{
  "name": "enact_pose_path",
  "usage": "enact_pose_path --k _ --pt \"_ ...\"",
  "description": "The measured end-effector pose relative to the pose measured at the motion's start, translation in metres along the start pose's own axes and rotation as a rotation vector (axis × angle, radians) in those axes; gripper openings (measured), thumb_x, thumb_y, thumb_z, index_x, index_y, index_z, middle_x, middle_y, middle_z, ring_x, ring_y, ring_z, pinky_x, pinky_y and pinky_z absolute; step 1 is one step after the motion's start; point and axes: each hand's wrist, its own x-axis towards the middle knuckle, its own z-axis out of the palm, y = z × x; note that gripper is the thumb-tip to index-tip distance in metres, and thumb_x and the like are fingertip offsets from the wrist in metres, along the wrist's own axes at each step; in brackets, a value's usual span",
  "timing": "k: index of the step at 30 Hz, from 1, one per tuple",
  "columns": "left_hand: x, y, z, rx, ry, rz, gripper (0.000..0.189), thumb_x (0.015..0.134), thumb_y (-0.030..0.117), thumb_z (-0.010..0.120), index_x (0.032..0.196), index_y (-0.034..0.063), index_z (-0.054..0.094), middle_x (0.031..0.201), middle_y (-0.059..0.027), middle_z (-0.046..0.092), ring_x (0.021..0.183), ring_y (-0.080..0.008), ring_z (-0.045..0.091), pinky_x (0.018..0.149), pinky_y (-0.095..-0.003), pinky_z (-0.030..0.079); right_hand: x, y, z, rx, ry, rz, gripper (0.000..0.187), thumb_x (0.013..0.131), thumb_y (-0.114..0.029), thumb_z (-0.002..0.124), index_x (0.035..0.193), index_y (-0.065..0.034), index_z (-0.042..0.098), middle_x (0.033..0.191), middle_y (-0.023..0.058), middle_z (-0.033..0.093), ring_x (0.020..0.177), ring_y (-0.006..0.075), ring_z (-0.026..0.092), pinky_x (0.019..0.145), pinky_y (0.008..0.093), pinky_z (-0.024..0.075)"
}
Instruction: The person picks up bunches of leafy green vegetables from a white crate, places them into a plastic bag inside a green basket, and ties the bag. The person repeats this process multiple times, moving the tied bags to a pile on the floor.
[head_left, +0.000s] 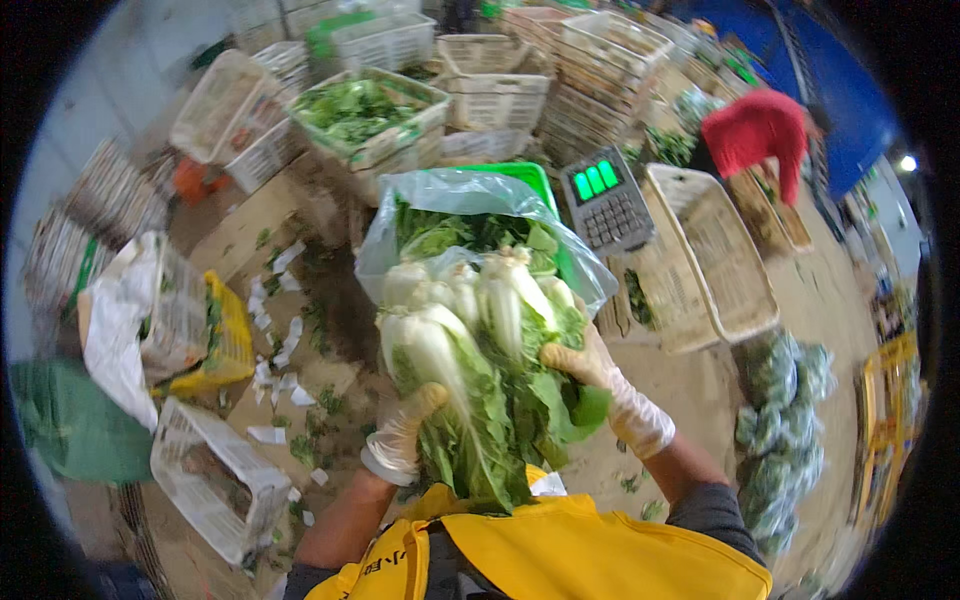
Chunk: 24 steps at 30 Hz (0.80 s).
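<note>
Both my hands wear pale gloves and hold leafy greens with thick white stalks. My left hand (412, 427) grips the near left head of Chinese cabbage (435, 352), its leaves hanging toward my yellow vest. On the other side, my right hand (581, 360) holds a second bunch of greens (517, 307), thumb on top. The root ends point away from me, over the near edge of a clear plastic bag (487, 191). That bag lines a green crate (529, 176), with more leaves (457, 232) inside. Palms and most fingers are hidden beneath the leaves.
A lit digital scale display (607, 199) stands right of the crate, beside white crates (720, 255). Bagged bundles (787, 442) lie at right. A person in red (757, 135) bends at far right. Paper scraps (285, 345) litter the left floor near a tipped crate (217, 480).
</note>
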Motion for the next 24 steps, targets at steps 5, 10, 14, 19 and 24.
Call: enact_pose_path --k 5,10,14,19,24 --pt "0.079 0.07 0.007 0.038 -0.169 0.135 0.059 0.089 0.024 0.066 0.137 0.0053 0.041 0.126 -0.0096 0.053 0.108 -0.0162 0.056 0.093 -0.0298 0.049 0.058 -0.022 0.01 0.087 0.107 -0.096 0.096 0.065 -0.033 0.088 0.139 -0.0038 0.034 0.12 0.0097 0.057 0.109 0.0201 0.054 0.095 0.0342 0.044" --pt "0.166 0.148 0.043 0.261 -0.2 0.284 0.071 0.082 0.029 0.074 0.139 0.0078 0.038 0.121 -0.0062 0.056 0.106 -0.0154 0.056 0.094 -0.0315 0.047 0.146 -0.092 0.02 0.126 0.135 -0.291 0.058 0.073 -0.027 0.081 0.12 -0.0048 0.054 0.101 0.0016 0.063 0.089 0.0123 0.06 0.078 0.0283 0.0503" --pt "0.221 0.164 0.063 0.043 -0.258 0.052 0.082 0.077 0.033 0.079 0.141 0.0083 0.035 0.124 -0.0055 0.053 0.107 -0.0159 0.054 0.093 -0.0311 0.046 0.196 -0.102 0.0 0.077 0.095 -0.259 0.045 0.078 -0.025 0.076 0.115 -0.0053 0.057 0.094 0.0 0.063 0.08 0.0099 0.06 0.073 0.0253 0.0504" --pt "0.228 0.112 0.034 0.181 -0.118 0.156 0.103 0.073 0.027 0.081 0.148 0.011 0.013 0.135 -0.0086 0.044 0.12 -0.0222 0.047 0.103 -0.0381 0.04 0.194 -0.047 -0.005 0.034 0.165 -0.162 0.085 0.07 -0.032 0.082 0.137 -0.0037 0.038 0.12 0.0062 0.056 0.11 0.0187 0.053 0.097 0.0336 0.0418" --pt "0.242 0.061 -0.005 -0.048 -0.123 0.021 0.107 0.071 0.027 0.083 0.15 0.0148 0.012 0.133 -0.0073 0.045 0.118 -0.0229 0.048 0.101 -0.0372 0.043 0.199 0.006 -0.013 -0.081 0.296 0.0 0.107 0.057 -0.042 0.09 0.139 -0.0024 0.035 0.132 0.0094 0.048 0.123 0.0231 0.044 0.106 0.0353 0.0329"
